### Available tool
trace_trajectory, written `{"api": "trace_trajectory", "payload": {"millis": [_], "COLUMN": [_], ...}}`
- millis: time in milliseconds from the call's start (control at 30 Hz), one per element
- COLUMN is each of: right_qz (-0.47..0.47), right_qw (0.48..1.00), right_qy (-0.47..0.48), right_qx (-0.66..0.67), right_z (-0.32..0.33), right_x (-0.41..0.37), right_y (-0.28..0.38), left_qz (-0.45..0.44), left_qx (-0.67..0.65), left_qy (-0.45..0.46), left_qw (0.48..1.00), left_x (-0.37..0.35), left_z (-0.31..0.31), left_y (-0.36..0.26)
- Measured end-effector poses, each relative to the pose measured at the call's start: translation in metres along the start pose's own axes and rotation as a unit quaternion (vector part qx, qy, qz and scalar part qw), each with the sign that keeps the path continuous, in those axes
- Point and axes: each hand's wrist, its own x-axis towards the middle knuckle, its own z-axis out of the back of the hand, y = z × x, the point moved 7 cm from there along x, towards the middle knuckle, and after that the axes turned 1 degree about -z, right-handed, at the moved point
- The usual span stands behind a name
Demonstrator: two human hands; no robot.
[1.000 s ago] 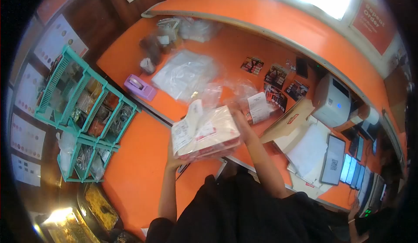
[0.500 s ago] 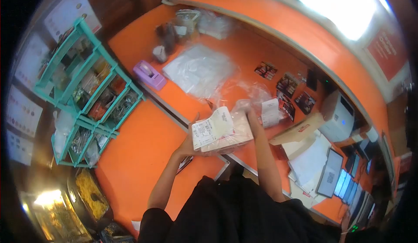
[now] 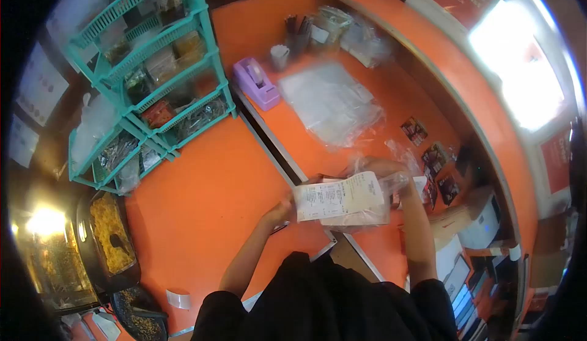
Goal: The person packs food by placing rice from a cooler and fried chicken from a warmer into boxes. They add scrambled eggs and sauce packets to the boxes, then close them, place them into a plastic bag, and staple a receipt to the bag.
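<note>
A pale box (image 3: 358, 220) in a clear plastic bag is between my hands, above the counter. Across its top lies a long white printed receipt (image 3: 337, 197). My left hand (image 3: 281, 211) is closed on the left side of the bagged box, by the receipt's end; its fingertips are partly hidden. At the far right side, my right hand (image 3: 384, 168) is bent over with its fingers closed on the bag's gathered plastic (image 3: 394, 183). Behind the box, a stack of flat clear plastic bags (image 3: 327, 99) lies on the counter.
A purple tape dispenser (image 3: 257, 84) stands beside the gap between the orange counters (image 3: 202, 182). Teal tiered baskets (image 3: 165, 54) with packets rise at left. A tray of yellow food (image 3: 113, 234) sits lower left. Dark printed cards (image 3: 435, 157) and a white printer-like device (image 3: 483, 222) are at right.
The view has turned, so the surroundings shift in the picture. The receipt lies flatter across the box now, and my right hand has moved over the bag's top.
</note>
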Motion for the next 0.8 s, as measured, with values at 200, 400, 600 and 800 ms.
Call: {"api": "trace_trajectory", "payload": {"millis": [200,400,600,800], "right_qz": [0.010,0.006,0.015,0.149], "right_qw": [0.994,0.990,0.979,0.918], "right_qy": [0.050,0.017,-0.039,-0.226], "right_qx": [-0.092,-0.139,-0.200,-0.291], "right_z": [0.010,0.023,0.040,0.034], "right_x": [0.005,-0.003,-0.016,-0.070], "right_y": [-0.013,-0.026,-0.031,0.051], "left_qz": [-0.035,-0.064,-0.163,-0.152], "left_qx": [0.326,0.386,0.300,0.303], "left_qy": [-0.218,-0.120,-0.187,-0.249], "left_qw": [0.919,0.912,0.921,0.907], "left_x": [0.019,0.038,0.029,0.032], "left_z": [0.036,0.051,0.055,0.056], "left_y": [-0.027,-0.014,-0.001,-0.001]}}
